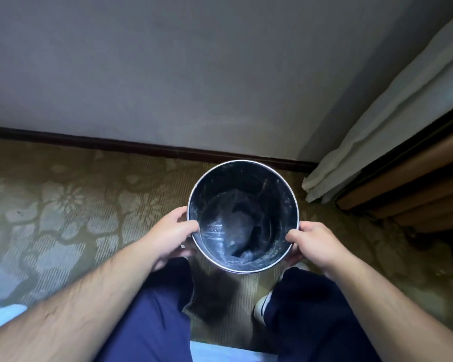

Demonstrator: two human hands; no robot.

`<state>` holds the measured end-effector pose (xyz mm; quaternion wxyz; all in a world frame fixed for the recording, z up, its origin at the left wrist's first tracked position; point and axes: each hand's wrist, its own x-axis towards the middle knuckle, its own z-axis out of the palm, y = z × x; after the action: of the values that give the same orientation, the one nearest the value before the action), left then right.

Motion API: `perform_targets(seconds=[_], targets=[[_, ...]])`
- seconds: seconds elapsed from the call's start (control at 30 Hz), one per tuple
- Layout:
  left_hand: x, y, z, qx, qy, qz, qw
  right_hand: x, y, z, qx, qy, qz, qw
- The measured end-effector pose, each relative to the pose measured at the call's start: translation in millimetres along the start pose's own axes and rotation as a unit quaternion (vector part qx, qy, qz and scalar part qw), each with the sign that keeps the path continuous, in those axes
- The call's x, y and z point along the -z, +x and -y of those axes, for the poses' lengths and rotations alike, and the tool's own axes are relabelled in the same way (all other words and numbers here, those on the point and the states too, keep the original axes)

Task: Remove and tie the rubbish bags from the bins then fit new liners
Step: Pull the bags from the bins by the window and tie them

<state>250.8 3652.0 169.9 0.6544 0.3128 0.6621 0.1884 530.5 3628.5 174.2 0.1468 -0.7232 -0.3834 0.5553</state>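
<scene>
A round dark bin with a silver metal rim point(194, 194) stands upright in front of my knees, seen from above. A thin clear plastic liner point(228, 223) lies crumpled low inside it, with a dark shape beneath at the bottom. My left hand point(171, 235) grips the rim on the left, thumb hooked over the inner edge and fingers on the outside. My right hand point(311, 244) grips the rim on the right in the same way.
Patterned green carpet point(63, 205) runs to a dark skirting board and a plain wall point(194, 74). A white curtain point(377, 126) and wooden furniture point(416, 189) fill the right corner. My legs in blue trousers and a white shoe point(263, 307) are below the bin.
</scene>
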Motion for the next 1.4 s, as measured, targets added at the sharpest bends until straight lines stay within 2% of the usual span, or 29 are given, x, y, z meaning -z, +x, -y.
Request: perform_targets(seconds=[0.1, 0.27, 0.43, 0.5, 0.67, 0.8, 0.93, 1.07, 1.17, 1.4], targets=[[-4, -23, -6, -0.027, -0.047, 0.004, 0.999, 8, -22, 6, 0.021, -0.003, -0.013, 1.000], [-6, -77, -12, -0.078, -0.062, -0.032, 0.995, 15, -87, 5, 0.080, 0.002, -0.024, 0.996], [-9, -110, -17, -0.106, -0.050, -0.018, 0.993, 7, -139, 0, 0.043, 0.157, 0.019, 0.986], [-13, -116, -20, -0.115, -0.039, -0.008, 0.993, 6, -150, -3, 0.049, 0.188, -0.010, 0.981], [-32, -114, -30, -0.148, -0.024, 0.058, 0.987, 14, -151, -16, 0.035, 0.234, -0.149, 0.960], [-48, -104, -37, -0.182, -0.004, 0.061, 0.981, 25, -133, -28, 0.015, 0.318, -0.206, 0.925], [-46, -74, -21, -0.187, 0.084, -0.002, 0.979, 27, -96, -35, -0.006, 0.445, -0.237, 0.864], [-33, -34, 0, -0.179, 0.204, -0.068, 0.960, 44, -48, -41, -0.046, 0.534, -0.248, 0.807], [-31, -4, 7, -0.161, 0.249, -0.070, 0.952, 49, -11, -48, -0.077, 0.538, -0.257, 0.799], [-39, 78, 15, -0.117, 0.322, -0.053, 0.938, 26, 80, -67, -0.174, 0.503, -0.256, 0.807]])
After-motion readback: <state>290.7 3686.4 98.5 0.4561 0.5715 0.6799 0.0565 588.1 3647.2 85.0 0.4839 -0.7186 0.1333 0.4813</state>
